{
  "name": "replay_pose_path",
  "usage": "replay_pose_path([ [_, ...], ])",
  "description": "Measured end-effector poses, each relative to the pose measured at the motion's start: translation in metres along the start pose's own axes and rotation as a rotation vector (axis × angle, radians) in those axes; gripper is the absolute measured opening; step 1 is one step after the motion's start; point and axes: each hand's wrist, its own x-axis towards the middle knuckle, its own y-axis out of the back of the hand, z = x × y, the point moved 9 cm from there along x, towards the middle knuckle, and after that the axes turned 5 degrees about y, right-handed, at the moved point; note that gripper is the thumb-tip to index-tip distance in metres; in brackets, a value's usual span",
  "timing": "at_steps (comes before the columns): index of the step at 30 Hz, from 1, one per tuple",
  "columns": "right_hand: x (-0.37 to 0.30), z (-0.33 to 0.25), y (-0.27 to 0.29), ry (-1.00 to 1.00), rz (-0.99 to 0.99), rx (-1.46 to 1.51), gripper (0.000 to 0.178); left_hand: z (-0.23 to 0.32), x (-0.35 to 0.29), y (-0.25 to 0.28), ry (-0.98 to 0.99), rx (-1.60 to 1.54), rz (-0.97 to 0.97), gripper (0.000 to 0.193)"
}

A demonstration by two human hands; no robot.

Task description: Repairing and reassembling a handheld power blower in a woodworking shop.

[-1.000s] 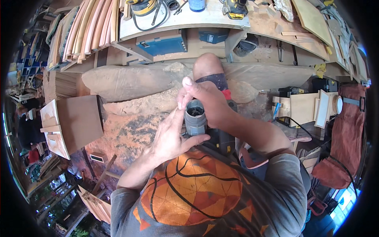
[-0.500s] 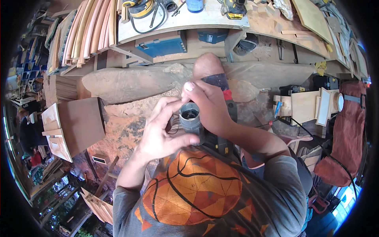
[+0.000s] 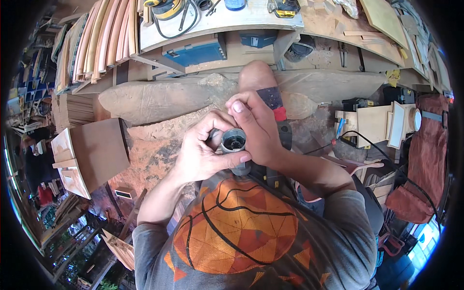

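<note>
My left hand (image 3: 200, 150) grips a grey cylindrical housing (image 3: 234, 140) in front of my chest, its thumb across the near side. The round open end of the housing faces up and shows dark parts within. Against its right and far side is my right hand (image 3: 256, 123), thumb and fingers pinched together just above the rim. Whatever sits in that pinch, if anything, is hidden. Below the hands a grey lower part of the housing (image 3: 240, 169) shows near my shirt.
Ahead stands a workbench (image 3: 217, 29) with a yellow and black sander (image 3: 168, 9), a blue container (image 3: 235, 4) and a cordless tool (image 3: 285, 7). Curved wood strips (image 3: 104, 43) lean at left. A brown board box (image 3: 96, 150) and a black cable (image 3: 396, 169) flank me.
The housing has tilted so more of its inside shows. My left fingers have curled closer behind it, and my right hand has shifted slightly.
</note>
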Motion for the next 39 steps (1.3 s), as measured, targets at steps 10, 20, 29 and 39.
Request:
replay_pose_path([
  [10,0.001,0.006,0.013,-0.098,-0.112,0.064,0.008,0.007,-0.006,-0.016,-0.211,-0.067,0.135,0.044],
  [20,0.006,-0.025,0.024,-0.239,-0.400,-0.071,0.022,0.013,-0.004,-0.020,-0.266,0.087,0.161,0.042],
  [29,0.009,-0.031,0.007,-0.224,-0.586,-0.376,0.033,0.009,-0.014,-0.018,-0.163,-0.039,0.219,0.041],
  [39,0.000,-0.032,0.009,-0.176,-0.501,-0.437,0.053,0.001,-0.020,-0.013,-0.217,0.125,0.327,0.041],
])
